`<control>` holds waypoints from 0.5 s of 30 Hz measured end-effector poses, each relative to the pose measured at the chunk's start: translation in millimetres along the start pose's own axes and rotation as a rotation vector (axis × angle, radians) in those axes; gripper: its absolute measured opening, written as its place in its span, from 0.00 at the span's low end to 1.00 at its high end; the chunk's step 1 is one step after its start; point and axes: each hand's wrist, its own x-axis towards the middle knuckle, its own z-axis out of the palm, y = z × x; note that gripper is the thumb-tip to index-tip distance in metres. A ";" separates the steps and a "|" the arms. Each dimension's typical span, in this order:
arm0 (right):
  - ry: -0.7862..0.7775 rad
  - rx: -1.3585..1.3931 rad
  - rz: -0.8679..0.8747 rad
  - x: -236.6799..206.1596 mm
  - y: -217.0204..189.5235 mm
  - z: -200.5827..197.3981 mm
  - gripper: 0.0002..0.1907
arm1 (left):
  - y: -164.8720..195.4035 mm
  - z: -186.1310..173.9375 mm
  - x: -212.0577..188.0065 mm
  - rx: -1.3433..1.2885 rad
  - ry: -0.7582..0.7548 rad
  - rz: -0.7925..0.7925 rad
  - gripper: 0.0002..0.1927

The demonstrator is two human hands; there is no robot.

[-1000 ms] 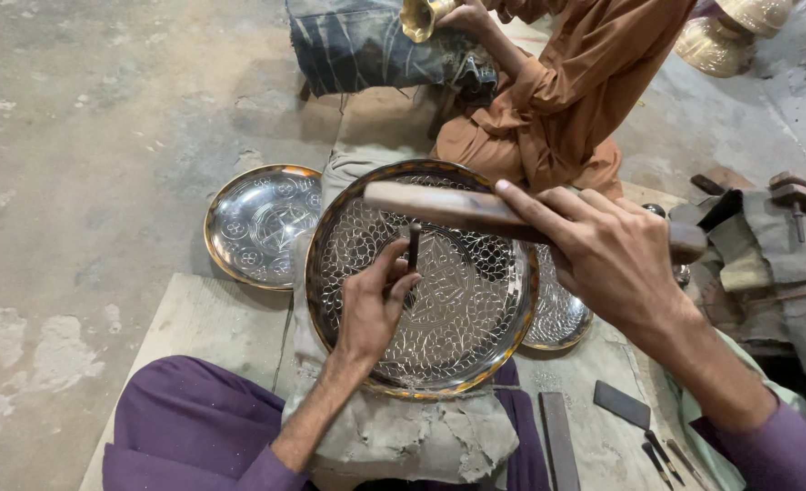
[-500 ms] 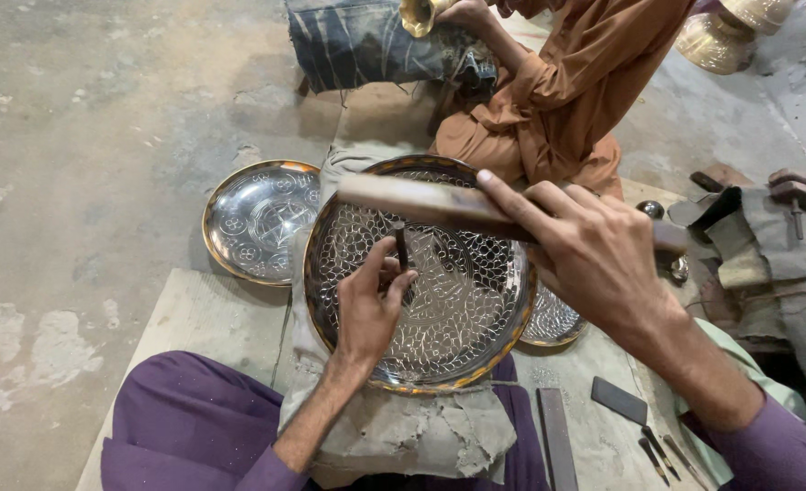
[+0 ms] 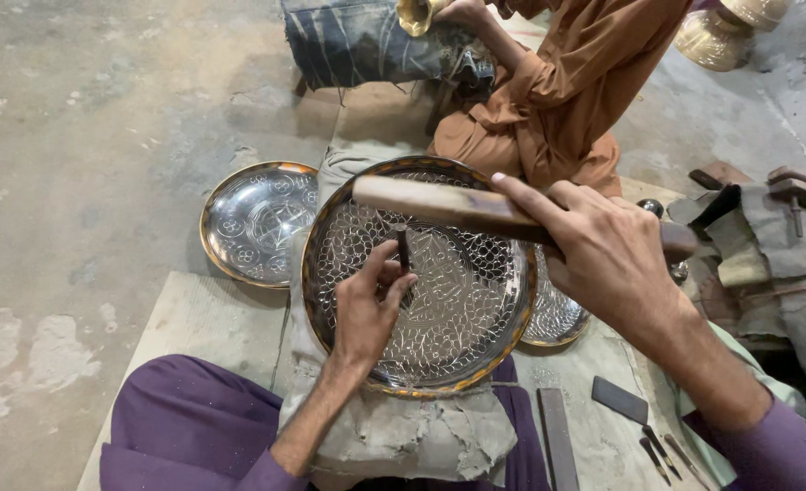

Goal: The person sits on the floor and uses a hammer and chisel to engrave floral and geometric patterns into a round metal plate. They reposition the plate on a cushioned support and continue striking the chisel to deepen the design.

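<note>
Bare concrete floor surrounds an engraved metal plate propped on a cloth pad; left hand pinches a chisel upright, right hand grips a wooden mallet above it

right hand: wooden mallet now lower, just above punch | left hand: punch edges slightly leftward across engraved tray
</note>
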 end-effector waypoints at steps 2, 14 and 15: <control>0.118 0.158 -0.057 -0.5 5.7 1.0 0.41 | 0.7 -1.5 0.6 -0.013 -0.021 0.021 0.19; 0.046 0.181 0.029 -10.9 15.9 12.2 0.42 | 1.9 0.6 1.5 0.039 -0.038 0.024 0.24; 0.012 0.232 0.033 -10.3 14.5 11.0 0.44 | 2.4 0.4 0.3 0.046 -0.043 -0.005 0.24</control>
